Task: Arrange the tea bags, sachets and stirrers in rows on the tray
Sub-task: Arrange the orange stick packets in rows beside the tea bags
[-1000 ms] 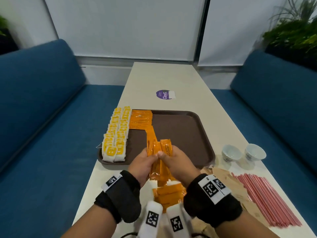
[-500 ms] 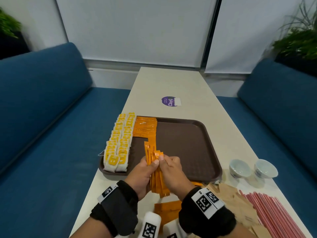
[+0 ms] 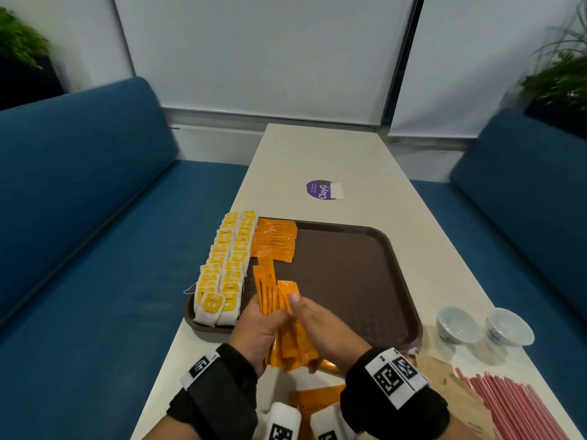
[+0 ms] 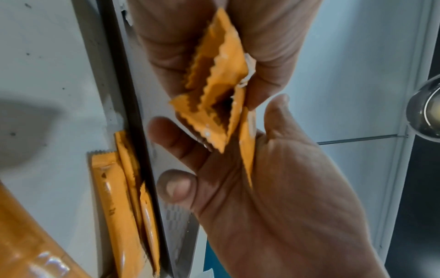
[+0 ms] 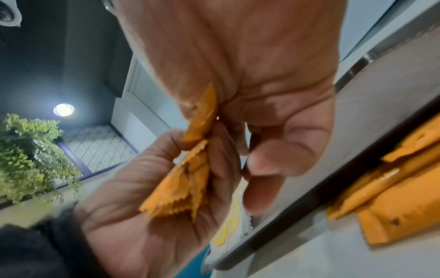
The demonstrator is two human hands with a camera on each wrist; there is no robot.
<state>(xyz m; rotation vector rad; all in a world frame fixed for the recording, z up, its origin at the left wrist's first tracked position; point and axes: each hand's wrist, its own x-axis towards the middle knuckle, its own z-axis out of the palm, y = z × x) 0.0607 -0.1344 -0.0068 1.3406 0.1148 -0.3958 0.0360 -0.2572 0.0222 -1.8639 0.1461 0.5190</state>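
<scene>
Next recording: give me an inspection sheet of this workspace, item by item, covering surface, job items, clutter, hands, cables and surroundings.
Surface: long pale table; brown tray near the front edge.
Job's things: tea bags in two rows along the tray's left side; orange sachets laid beside them; a bundle of sachets held upright over the tray; loose orange sachets, brown sachets and red stirrers still on the table.
Clutter: two small cups; purple sticker.
Grip: left hand and right hand both hold the bundle.
Cables: nothing seen.
Surroundings: blue benches on both sides, white blinds, plants.
</scene>
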